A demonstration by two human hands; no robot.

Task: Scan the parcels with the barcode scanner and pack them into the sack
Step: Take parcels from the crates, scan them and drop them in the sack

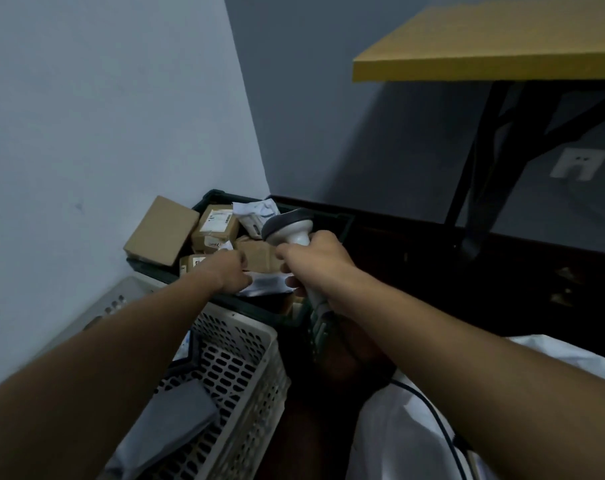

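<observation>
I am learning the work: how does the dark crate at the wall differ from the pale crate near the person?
The dark crate stands in the corner and holds brown boxes and white bags; the pale crate stands nearer and holds grey bags. The dark crate's visible walls look solid; the pale crate's are perforated. The left hand reaches into the dark crate, not the pale crate. Both are open-topped.

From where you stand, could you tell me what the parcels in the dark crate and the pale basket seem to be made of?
Brown parcels: apparently matte corrugated cardboard, with square edges and printed labels.
White parcel under the left hand: probably thin plastic film or paper; it looks crumpled.
Pale basket: likely moulded plastic, its wall a regular grid of slots.
Dark crate: probably rigid plastic, though dim.
</observation>
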